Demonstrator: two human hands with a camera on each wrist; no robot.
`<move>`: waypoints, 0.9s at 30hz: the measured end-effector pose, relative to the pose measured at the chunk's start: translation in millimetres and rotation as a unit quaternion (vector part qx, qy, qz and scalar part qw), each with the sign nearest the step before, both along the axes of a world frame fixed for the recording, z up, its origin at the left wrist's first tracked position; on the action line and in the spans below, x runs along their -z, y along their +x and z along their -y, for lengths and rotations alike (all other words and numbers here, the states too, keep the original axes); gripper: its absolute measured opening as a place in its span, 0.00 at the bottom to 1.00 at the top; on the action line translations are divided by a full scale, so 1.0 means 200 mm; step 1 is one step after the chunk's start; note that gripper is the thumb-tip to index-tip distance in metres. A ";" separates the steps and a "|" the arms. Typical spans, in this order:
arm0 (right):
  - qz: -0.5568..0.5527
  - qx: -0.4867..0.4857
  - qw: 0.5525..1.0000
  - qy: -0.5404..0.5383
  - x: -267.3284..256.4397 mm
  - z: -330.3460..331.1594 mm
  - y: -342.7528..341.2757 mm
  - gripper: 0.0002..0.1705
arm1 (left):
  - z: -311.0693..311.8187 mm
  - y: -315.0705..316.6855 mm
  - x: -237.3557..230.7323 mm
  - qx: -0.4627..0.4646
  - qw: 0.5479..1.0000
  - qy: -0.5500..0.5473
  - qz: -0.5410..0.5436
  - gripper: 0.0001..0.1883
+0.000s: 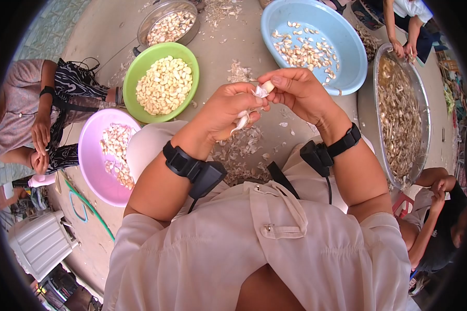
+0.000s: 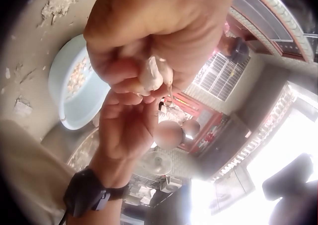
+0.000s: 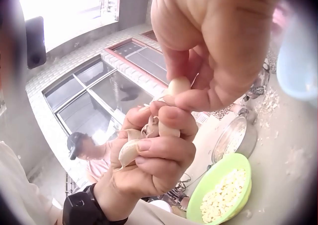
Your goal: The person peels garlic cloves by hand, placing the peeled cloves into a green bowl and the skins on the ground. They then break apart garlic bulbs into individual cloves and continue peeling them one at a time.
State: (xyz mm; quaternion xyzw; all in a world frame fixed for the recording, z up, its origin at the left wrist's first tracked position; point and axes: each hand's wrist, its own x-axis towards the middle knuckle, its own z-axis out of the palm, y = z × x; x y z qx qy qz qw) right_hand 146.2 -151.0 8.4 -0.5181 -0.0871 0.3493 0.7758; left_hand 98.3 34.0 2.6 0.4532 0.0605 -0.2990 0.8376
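The right hand [image 1: 302, 93] pinches one pale garlic clove [image 1: 268, 86] in a narrow grip; the left hand [image 1: 228, 111] curls around at least two other cloves [image 3: 128, 153]. Nearby: one green basin [image 1: 128, 90], one blue basin [image 1: 343, 41].

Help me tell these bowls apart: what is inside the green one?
The green bowl holds pale, peeled garlic cloves; only the top of the heap shows, hiding the bottom and whatever lies lower.
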 end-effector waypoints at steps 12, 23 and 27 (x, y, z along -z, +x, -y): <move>-0.071 0.005 0.981 0.178 0.02 0.01 0.02 0.10 | -0.04 0.01 0.01 -0.041 0.987 -0.153 -0.002 0.09; 0.164 0.057 0.983 -0.060 -0.04 -0.05 -0.07 0.08 | -0.01 0.03 0.12 -0.148 0.968 -0.149 -0.138 0.10; 0.426 0.017 0.877 -0.223 -0.04 -0.12 -0.12 0.15 | 0.05 0.05 0.11 -0.186 0.964 -0.115 -0.151 0.11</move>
